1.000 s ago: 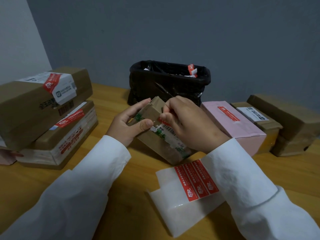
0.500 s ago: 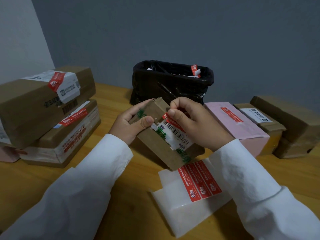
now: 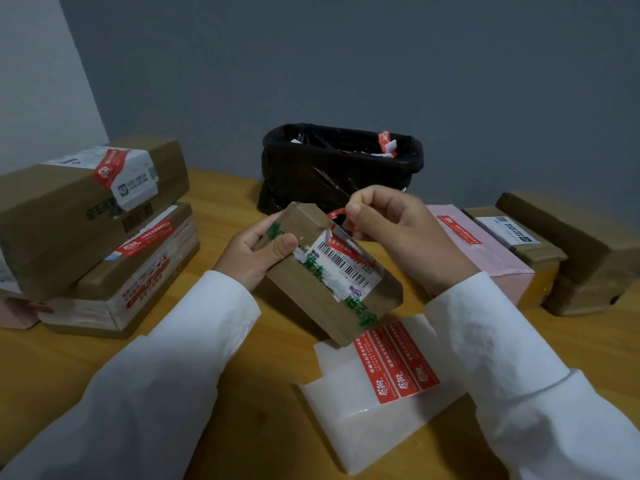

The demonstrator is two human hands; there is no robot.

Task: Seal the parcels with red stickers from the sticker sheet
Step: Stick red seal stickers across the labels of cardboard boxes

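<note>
The wooden table (image 3: 52, 368) carried everything, and the small brown parcel (image 3: 313, 299) at its middle serves as the landmark. Left of that parcel stood a stack of two sealed boxes (image 3: 86, 237). Behind it sat a black-lined bin (image 3: 332, 164). To its right lay a pink parcel (image 3: 485, 251) wearing a red sticker, with brown boxes (image 3: 571, 251) beyond. Just in front of the parcel lay the sticker sheet (image 3: 381, 386), three red stickers on it. The left hand (image 3: 256, 251) gripped the parcel's upper end, tilting it. The right hand (image 3: 398, 233) pinched one end of a red sticker (image 3: 341, 237) above the parcel's top corner; its other end ran along the barcode label.
</note>
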